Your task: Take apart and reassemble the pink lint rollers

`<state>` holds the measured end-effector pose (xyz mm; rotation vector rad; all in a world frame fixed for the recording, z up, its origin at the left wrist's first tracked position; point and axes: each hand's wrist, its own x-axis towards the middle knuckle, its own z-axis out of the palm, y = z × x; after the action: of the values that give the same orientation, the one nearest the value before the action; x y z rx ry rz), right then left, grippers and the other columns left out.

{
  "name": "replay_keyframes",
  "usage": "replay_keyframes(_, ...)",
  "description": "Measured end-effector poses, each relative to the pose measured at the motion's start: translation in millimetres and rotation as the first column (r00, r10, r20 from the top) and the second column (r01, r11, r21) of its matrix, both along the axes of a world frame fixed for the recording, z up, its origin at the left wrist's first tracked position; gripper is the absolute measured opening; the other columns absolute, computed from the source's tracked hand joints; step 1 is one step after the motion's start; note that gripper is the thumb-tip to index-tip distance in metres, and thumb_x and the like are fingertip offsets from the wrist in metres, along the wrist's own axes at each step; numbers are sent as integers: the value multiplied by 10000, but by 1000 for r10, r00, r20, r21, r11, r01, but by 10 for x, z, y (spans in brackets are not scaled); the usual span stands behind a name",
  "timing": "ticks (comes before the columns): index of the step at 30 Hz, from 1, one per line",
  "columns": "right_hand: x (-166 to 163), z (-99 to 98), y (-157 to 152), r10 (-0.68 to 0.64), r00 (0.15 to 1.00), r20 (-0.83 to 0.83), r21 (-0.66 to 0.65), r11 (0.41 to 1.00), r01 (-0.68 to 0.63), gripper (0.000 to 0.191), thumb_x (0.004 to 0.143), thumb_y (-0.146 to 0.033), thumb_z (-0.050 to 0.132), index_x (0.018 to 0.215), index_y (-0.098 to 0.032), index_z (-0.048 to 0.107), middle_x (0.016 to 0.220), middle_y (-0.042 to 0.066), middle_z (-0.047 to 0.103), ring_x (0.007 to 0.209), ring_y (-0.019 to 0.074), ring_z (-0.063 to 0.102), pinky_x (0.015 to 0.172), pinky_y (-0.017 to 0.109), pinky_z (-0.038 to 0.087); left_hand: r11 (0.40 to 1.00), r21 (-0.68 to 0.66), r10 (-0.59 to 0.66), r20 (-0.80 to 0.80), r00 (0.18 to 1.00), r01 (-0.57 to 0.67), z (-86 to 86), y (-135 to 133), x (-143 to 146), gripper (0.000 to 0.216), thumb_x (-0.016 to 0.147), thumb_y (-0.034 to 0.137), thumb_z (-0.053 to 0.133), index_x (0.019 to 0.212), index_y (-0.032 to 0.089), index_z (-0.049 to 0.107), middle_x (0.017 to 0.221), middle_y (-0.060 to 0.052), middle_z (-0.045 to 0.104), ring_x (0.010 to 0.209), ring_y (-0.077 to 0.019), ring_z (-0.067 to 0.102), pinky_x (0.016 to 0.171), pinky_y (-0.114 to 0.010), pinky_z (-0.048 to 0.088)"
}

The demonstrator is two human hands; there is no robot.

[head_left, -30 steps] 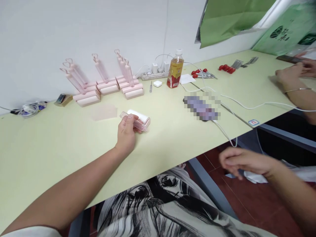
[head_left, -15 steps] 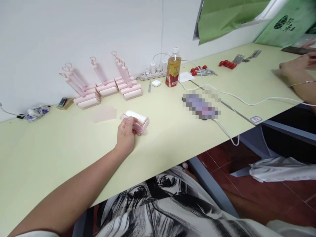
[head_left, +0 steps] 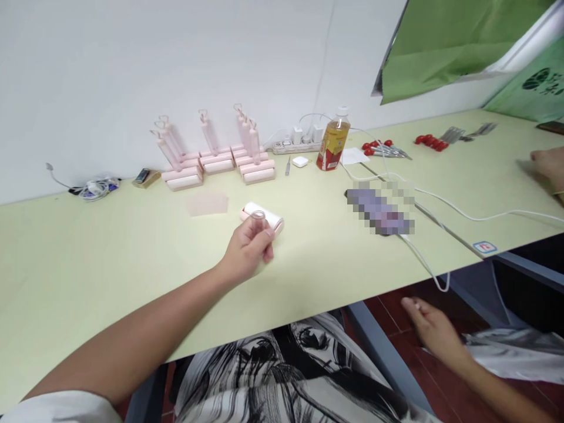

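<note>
My left hand (head_left: pixel 249 247) is closed around a clear pinkish plastic tube (head_left: pixel 258 217), held upright with its open round end on top; the fingers hide most of it. Just behind that hand, a pink-and-white lint roller head (head_left: pixel 267 216) lies on the table. My right hand (head_left: pixel 436 335) is beyond the table's front edge, over the floor. Its thumb and fingers are pinched on something small and whitish that I cannot make out. A flat translucent pink sheet (head_left: pixel 208 204) lies left of the roller head.
Several pink lint rollers (head_left: pixel 183 178) stand along the wall. Nearby are a drink bottle (head_left: pixel 333 144), a power strip (head_left: pixel 297 145), a blurred phone (head_left: pixel 379 212) with a white cable, red-handled tools (head_left: pixel 379 148) and forks (head_left: pixel 452 135). Another person's hand (head_left: pixel 550 167) rests at far right.
My left hand has turned the tube from lying sideways to upright, over the roller head. My right hand has come into view at the lower right. The camera view has shifted.
</note>
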<state>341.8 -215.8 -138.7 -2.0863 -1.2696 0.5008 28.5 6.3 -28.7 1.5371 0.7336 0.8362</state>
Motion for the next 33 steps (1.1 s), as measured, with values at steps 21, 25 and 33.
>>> replay_keyframes(21, -1648, 1372, 1915, 757, 647, 90, 408, 565, -717, 94, 963, -233, 405, 924, -212, 488, 638, -50, 514, 540, 104, 442, 541, 232, 345, 718, 570, 74, -633, 770, 400, 315, -44, -557, 310, 960, 445, 398, 1059, 191, 546, 751, -4, 615, 617, -132, 540, 568, -236, 355)
replay_keyframes(25, -1706, 1336, 1932, 731, 655, 191, 441, 532, -723, 103, 951, -187, 382, 950, -223, 479, 607, -58, 483, 495, 106, 416, 505, 235, 327, 687, 586, 161, -700, 696, 430, 335, -29, -582, 305, 954, 462, 402, 1018, 195, 536, 806, -24, 648, 667, -165, 592, 556, -244, 346)
replay_keyframes(33, -1771, 1148, 1881, 683, 714, 155, 423, 607, -673, 93, 928, -188, 399, 927, -227, 484, 582, -53, 475, 478, 117, 427, 490, 247, 324, 687, 545, 130, -743, 656, 481, 263, -10, -540, 309, 940, 455, 448, 1004, 183, 578, 788, -33, 656, 643, -170, 596, 541, -245, 352)
